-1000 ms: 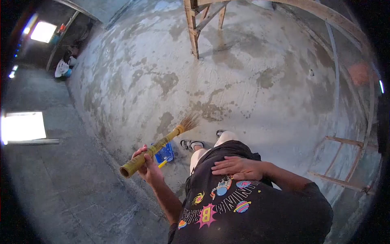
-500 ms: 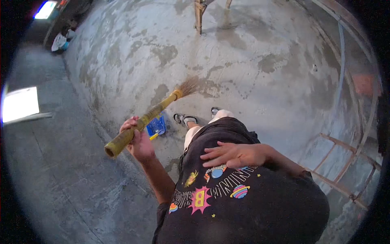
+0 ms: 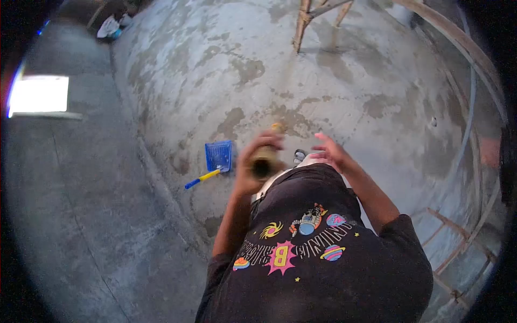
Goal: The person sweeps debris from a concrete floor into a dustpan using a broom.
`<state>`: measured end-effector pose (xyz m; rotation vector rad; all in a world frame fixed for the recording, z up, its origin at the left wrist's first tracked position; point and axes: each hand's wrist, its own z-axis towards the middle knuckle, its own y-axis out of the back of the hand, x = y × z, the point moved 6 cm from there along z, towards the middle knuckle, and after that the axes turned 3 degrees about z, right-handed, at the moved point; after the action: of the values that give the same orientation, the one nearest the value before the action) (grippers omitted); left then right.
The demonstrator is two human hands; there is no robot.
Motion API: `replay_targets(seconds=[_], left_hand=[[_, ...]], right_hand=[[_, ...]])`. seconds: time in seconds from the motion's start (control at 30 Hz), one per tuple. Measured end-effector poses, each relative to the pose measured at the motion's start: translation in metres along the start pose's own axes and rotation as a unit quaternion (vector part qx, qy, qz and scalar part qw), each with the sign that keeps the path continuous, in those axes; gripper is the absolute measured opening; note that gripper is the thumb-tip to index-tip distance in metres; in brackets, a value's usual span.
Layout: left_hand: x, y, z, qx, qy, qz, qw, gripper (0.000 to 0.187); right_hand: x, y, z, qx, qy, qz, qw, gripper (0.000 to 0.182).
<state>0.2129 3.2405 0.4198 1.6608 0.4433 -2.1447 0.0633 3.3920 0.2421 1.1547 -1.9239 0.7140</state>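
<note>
Centrally, the broom [image 3: 265, 159] is seen end-on, its yellow handle pointing toward the camera and its far end hidden behind the butt. The left hand [image 3: 253, 164] is closed around the handle. The right hand [image 3: 329, 151], fingers spread and holding nothing, hangs just right of the handle without touching it, above the black shirt [image 3: 323, 258].

Left of the broom, a blue dustpan [image 3: 218, 156] with a yellow-and-blue handle lies flat on the concrete floor [image 3: 215, 64], near the dark raised edge [image 3: 156, 177] that runs from far left to near centre. A sandalled foot [image 3: 299, 156] shows just beyond the shirt. Far of the hands the floor lies open up to a wooden leg [image 3: 301, 27]; wooden frames [image 3: 458, 237] and a curved pipe [image 3: 471, 107] bound the right side.

Compared with half a second earlier, the broom has swung from a slanted pose at left, bristles on the floor, to this end-on pose, and the right hand has lifted off the shirt.
</note>
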Motion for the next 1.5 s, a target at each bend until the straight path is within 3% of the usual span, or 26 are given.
replay_targets(seconds=[0.03, 0.07, 0.17, 0.2, 0.27, 0.3, 0.33, 0.37, 0.4, 0.47, 0.57, 0.67, 0.73, 0.77, 0.8, 0.83, 0.9, 0.97, 1.03, 1.07, 1.13, 1.17, 1.23, 1.27, 1.37, 1.5], left_hand=[[0.0, -0.016, 0.001, 0.055, 0.016, 0.028, 0.998, 0.043], [-0.002, -0.034, 0.003, 0.099, 0.019, 0.009, 0.995, 0.041], [-0.009, -0.076, 0.006, 0.194, 0.014, 0.002, 0.981, 0.04], [-0.016, -0.085, 0.006, 0.224, -0.014, 0.028, 0.974, 0.04], [-0.012, -0.095, 0.001, 0.275, -0.003, 0.044, 0.96, 0.045], [-0.011, -0.088, -0.003, 0.268, -0.003, 0.047, 0.962, 0.045], [-0.011, -0.078, -0.006, 0.258, -0.018, 0.144, 0.955, 0.051], [-0.011, -0.067, -0.011, 0.245, -0.033, 0.242, 0.938, 0.056], [0.0, -0.047, -0.02, 0.22, 0.043, 0.241, 0.944, 0.064], [0.027, 0.007, -0.045, 0.105, 0.133, 0.221, 0.96, 0.062], [0.098, 0.117, -0.121, -0.059, 0.311, 0.304, 0.898, 0.053], [0.161, 0.226, -0.224, -0.244, 0.44, 0.207, 0.839, 0.046], [0.186, 0.291, -0.286, -0.27, 0.471, 0.404, 0.737, 0.049], [0.181, 0.305, -0.297, -0.283, 0.494, 0.454, 0.685, 0.054], [0.176, 0.314, -0.311, -0.293, 0.516, 0.502, 0.629, 0.058], [0.179, 0.323, -0.321, -0.284, 0.513, 0.505, 0.634, 0.058], [0.184, 0.345, -0.34, -0.231, 0.536, 0.543, 0.603, 0.066], [0.201, 0.375, -0.36, -0.223, 0.583, 0.517, 0.586, 0.075], [0.213, 0.4, -0.362, -0.237, 0.559, 0.52, 0.601, 0.077], [0.215, 0.405, -0.367, -0.249, 0.545, 0.522, 0.607, 0.08], [0.228, 0.419, -0.373, -0.217, 0.561, 0.512, 0.614, 0.08], [0.237, 0.421, -0.376, -0.197, 0.578, 0.505, 0.61, 0.081], [0.247, 0.425, -0.379, -0.166, 0.581, 0.498, 0.622, 0.079], [0.253, 0.428, -0.377, -0.149, 0.576, 0.499, 0.63, 0.076], [0.277, 0.435, -0.382, -0.174, 0.544, 0.509, 0.643, 0.066], [0.326, 0.437, -0.39, -0.159, 0.583, 0.438, 0.666, 0.057]], right_hand=[[-0.015, -0.019, -0.001, 0.022, -0.255, 0.358, 0.898, 0.069], [-0.011, -0.031, 0.005, 0.105, -0.276, 0.421, 0.858, 0.067], [-0.018, -0.055, 0.023, 0.154, -0.306, 0.476, 0.81, 0.064], [0.001, -0.058, 0.018, 0.066, -0.284, 0.402, 0.868, 0.05], [-0.067, -0.05, 0.06, 0.107, -0.293, 0.471, 0.825, 0.039], [-0.092, -0.043, 0.073, 0.139, -0.299, 0.541, 0.774, 0.029], [-0.098, -0.035, 0.069, 0.142, -0.304, 0.536, 0.774, 0.029], [-0.102, -0.022, 0.067, 0.112, -0.246, 0.499, 0.823, 0.025], [-0.1, -0.008, 0.067, 0.083, -0.183, 0.458, 0.866, 0.022], [-0.116, 0.012, 0.062, 0.052, -0.215, 0.604, 0.766, 0.021], [-0.12, 0.036, 0.039, 0.009, -0.263, 0.669, 0.695, 0.021], [-0.142, 0.057, 0.03, -0.028, -0.231, 0.619, 0.75, 0.021], [-0.202, 0.072, 0.04, -0.055, -0.234, 0.414, 0.878, 0.015], [-0.21, 0.064, 0.038, -0.061, -0.232, 0.42, 0.875, 0.015], [-0.225, 0.059, 0.029, -0.103, -0.27, 0.311, 0.906, 0.015], [-0.23, 0.05, 0.023, -0.142, -0.302, 0.197, 0.922, 0.018], [-0.225, 0.03, -0.001, -0.237, -0.36, -0.019, 0.902, 0.019], [-0.307, 0.034, 0.017, -0.149, -0.337, -0.217, 0.904, 0.007], [-0.253, -0.005, -0.005, -0.156, -0.351, -0.385, 0.839, 0.024], [-0.251, -0.019, -0.015, -0.164, -0.36, -0.382, 0.835, 0.024], [-0.242, -0.026, -0.025, -0.191, -0.309, -0.458, 0.811, 0.056], [-0.241, -0.026, -0.029, -0.199, -0.32, -0.46, 0.804, 0.056], [-0.251, -0.046, -0.033, -0.236, -0.367, -0.348, 0.83, 0.072], [-0.221, -0.068, -0.037, -0.259, -0.382, -0.245, 0.853, 0.073], [-0.22, -0.073, -0.036, -0.276, -0.354, -0.205, 0.87, 0.078], [-0.229, -0.045, -0.007, -0.252, -0.286, -0.264, 0.886, 0.089]])
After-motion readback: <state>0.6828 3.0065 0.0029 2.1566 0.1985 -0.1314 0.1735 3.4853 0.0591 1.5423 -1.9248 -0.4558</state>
